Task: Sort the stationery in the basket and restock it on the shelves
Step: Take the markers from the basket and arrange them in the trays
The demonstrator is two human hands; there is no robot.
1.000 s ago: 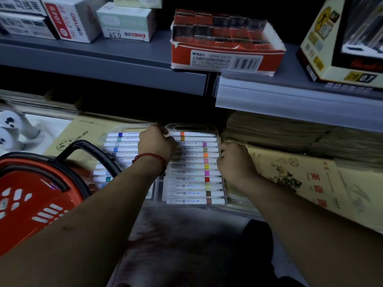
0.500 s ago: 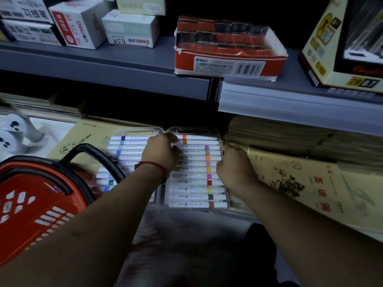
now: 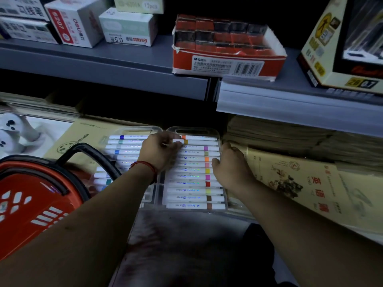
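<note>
Only the head view here, and it's pretty dim. Both hands are on the clear marker case (image 3: 194,183) lying flat on the lower shelf. The left hand (image 3: 159,151) has its fingers curled over the case's far-left corner, and the right hand (image 3: 230,165) is clamped around the right edge, thumb on top. A second marker case (image 3: 126,146) sits touching it, just left of the left hand. The red basket (image 3: 31,204) is off to the left of that forearm, its black handle (image 3: 87,150) crossing in front of the second case. My worry is that both cases rest on paper pads (image 3: 290,179), not bare shelf, so the near edge could slide out once the grip goes. Lifting the basket could also hook that second case and drag it off.
</note>
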